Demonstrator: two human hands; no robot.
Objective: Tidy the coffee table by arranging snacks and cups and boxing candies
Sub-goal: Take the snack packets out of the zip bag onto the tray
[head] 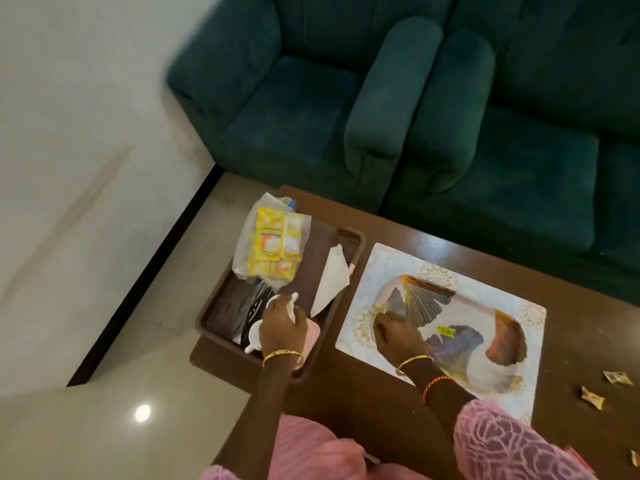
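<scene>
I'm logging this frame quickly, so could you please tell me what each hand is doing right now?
Left hand: fingers curled round a white object over the brown tray.
Right hand: resting on the decorated tray; grip cannot be told.

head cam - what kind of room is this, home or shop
Most likely a home living room: a green upholstered sofa stands behind a low wooden coffee table, which bears a brown tray of snack packets and loose wrapped candies.

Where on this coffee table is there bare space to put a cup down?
Bare table runs along the sofa side, beyond the white tray, and in front of that tray toward the candies. The brown tray is crowded: snack bag, paper, left hand.
</scene>
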